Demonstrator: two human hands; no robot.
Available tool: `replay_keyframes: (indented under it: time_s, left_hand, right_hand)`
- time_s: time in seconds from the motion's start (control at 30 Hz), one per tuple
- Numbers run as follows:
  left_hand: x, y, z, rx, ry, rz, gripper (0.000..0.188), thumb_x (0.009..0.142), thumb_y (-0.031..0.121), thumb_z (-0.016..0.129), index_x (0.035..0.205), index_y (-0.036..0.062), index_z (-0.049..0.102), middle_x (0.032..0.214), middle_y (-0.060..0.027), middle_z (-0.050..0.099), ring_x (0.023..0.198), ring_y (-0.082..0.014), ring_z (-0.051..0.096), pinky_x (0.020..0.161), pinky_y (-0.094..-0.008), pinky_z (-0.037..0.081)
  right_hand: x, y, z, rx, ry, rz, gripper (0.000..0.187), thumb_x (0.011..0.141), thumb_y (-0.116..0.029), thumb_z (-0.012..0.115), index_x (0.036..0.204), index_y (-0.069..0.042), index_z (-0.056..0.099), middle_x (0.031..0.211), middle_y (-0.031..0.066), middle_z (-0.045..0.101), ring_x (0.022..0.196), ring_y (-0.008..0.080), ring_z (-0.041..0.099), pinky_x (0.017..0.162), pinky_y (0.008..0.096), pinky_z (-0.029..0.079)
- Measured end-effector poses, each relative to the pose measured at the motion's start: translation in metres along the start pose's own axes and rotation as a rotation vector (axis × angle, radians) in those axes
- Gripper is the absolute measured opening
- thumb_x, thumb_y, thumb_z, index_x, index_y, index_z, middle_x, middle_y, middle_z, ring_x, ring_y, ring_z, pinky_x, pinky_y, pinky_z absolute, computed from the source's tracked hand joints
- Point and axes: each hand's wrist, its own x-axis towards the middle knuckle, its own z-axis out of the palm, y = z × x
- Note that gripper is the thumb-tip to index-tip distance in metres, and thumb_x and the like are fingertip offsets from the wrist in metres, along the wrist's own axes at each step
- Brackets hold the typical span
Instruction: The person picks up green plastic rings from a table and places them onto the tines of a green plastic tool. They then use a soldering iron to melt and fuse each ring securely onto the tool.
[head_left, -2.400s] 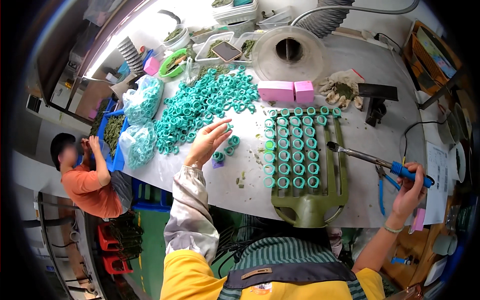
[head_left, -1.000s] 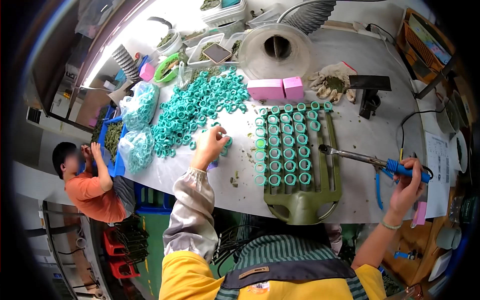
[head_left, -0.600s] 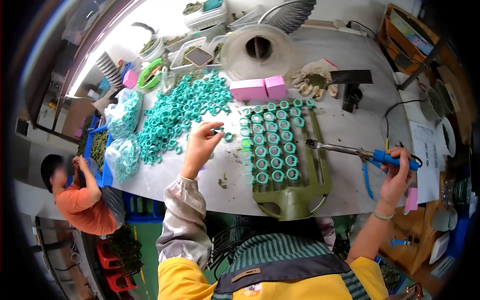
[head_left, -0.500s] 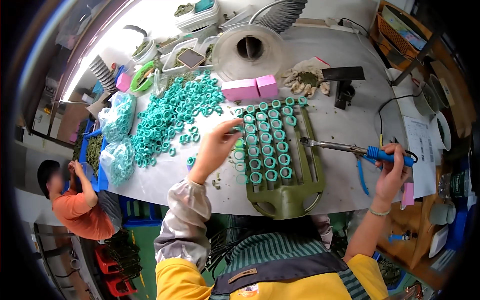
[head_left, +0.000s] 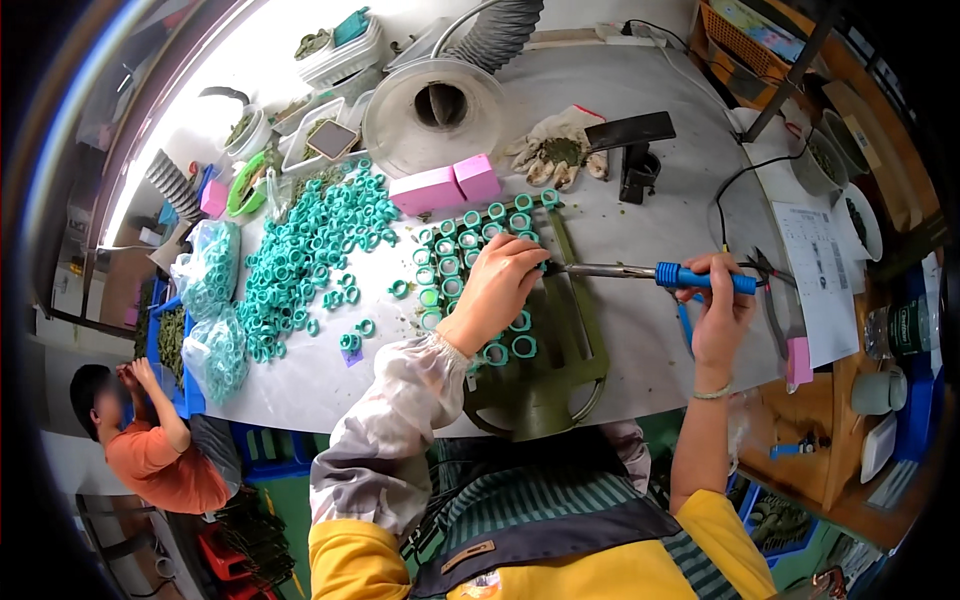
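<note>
My right hand (head_left: 716, 315) is wrapped round the blue handle of a soldering iron (head_left: 620, 271), its metal shaft pointing left. The tip comes close to the fingertips of my left hand (head_left: 492, 292), which bends over a dark green slotted rack (head_left: 530, 392). Those left fingers are drawn together; whatever they may pinch is hidden. Rows of teal rings (head_left: 523, 346) stand on the rack's bars, partly covered by the left hand and sleeve. Loose teal rings (head_left: 290, 265) lie heaped to the left, a few apart from the pile.
Pink blocks (head_left: 425, 191), a soiled glove (head_left: 560, 150) and a black stand (head_left: 638, 165) are behind the rack. A clear funnel hood (head_left: 437, 115) stands beyond. Pliers (head_left: 770, 300) and a paper sheet (head_left: 818, 275) lie at right. Another person (head_left: 165, 450) sits at far left.
My left hand has moved right, from the rack's left side to over its rings. The iron's tip is now beside its fingertips. The whole view has shifted a little.
</note>
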Motion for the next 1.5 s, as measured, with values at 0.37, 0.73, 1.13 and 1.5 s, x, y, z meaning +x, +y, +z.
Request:
replay_keyframes:
  time_s: [0.37, 0.73, 1.13, 1.5]
  left_hand:
    - [-0.012, -0.033, -0.036, -0.215, 0.189, -0.196, 0.017, 0.087, 0.003, 0.068, 0.103, 0.0051, 0.067, 0.099, -0.0127, 0.062, 0.092, -0.0285, 0.061, 0.081, -0.0368, 0.050]
    - [-0.123, -0.098, -0.082, 0.329, 0.051, -0.459, 0.029, 0.076, 0.009, 0.069, 0.104, 0.0110, 0.063, 0.095, -0.0128, 0.062, 0.093, -0.0345, 0.059, 0.082, -0.0441, 0.048]
    - [-0.040, 0.026, -0.040, -0.525, -0.011, -0.369, 0.027, 0.089, 0.000, 0.067, 0.115, 0.0041, 0.067, 0.115, -0.0052, 0.055, 0.096, -0.0129, 0.064, 0.084, -0.0270, 0.057]
    - [-0.023, 0.021, 0.002, -0.140, -0.008, -0.147, 0.027, 0.083, 0.005, 0.072, 0.110, 0.0056, 0.070, 0.114, -0.0122, 0.065, 0.106, -0.0334, 0.061, 0.098, -0.0427, 0.046]
  right_hand:
    - [0.001, -0.029, -0.032, 0.022, 0.123, -0.010, 0.026, 0.096, -0.019, 0.057, 0.078, -0.001, 0.060, 0.085, 0.0079, 0.063, 0.073, 0.0132, 0.059, 0.048, 0.0235, 0.043]
    - [-0.003, -0.035, -0.033, 0.017, 0.097, -0.015, 0.025, 0.096, -0.022, 0.058, 0.080, -0.003, 0.062, 0.085, 0.0062, 0.062, 0.074, 0.0129, 0.058, 0.048, 0.0235, 0.043]
    - [-0.007, -0.033, -0.025, -0.012, 0.058, -0.043, 0.024, 0.096, -0.020, 0.060, 0.081, -0.002, 0.064, 0.084, 0.0095, 0.066, 0.065, 0.0130, 0.060, 0.049, 0.0222, 0.047]
    - [-0.013, -0.010, -0.017, 0.051, 0.020, -0.010, 0.026, 0.099, -0.017, 0.056, 0.083, 0.001, 0.063, 0.083, 0.0102, 0.066, 0.061, 0.0136, 0.059, 0.052, 0.0245, 0.048]
